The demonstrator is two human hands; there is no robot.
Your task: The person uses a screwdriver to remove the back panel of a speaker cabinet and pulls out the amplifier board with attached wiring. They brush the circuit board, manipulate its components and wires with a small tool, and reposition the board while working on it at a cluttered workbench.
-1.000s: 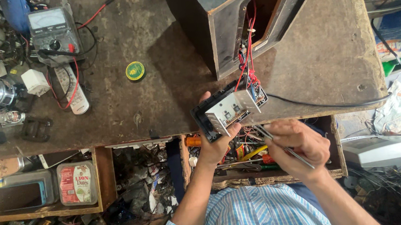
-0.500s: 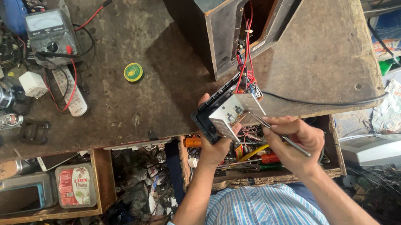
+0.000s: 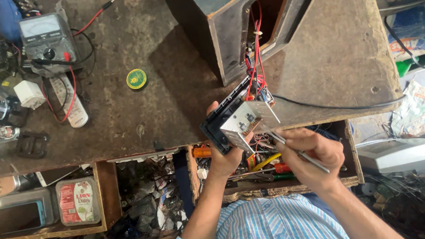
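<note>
While I watch the head view, the change I catch is small: over the last second my right hand (image 3: 308, 153) has come up from beside the open drawer (image 3: 350, 147) and brought the tip of its slim metal tool (image 3: 299, 153), a screwdriver or probe as far as I can tell, right against the underside of the electronics module (image 3: 240, 120). The module itself has tipped a little and sits slightly higher than it did, just past the near edge of the worktop (image 3: 138, 124). I read that as the work having gone from lining up to actual contact on the module's metal case.

My left hand (image 3: 225, 156) holds the module from below, fingers closed around its black front frame, thumb up along the left side, wrist bent back and forearm rising from my striped shirt. My right hand's fingers are closed in a pen-like pinch on the tool, shaft running down and right across the palm, tip pointing up-left at the module.

Red wires (image 3: 257, 56) run from the module into the opening of the wooden speaker cabinet (image 3: 227, 38) standing toward the far edge. An analog multimeter (image 3: 47, 38) lies near the far left corner, a small green round tin (image 3: 136, 79) well apart between them.
</note>
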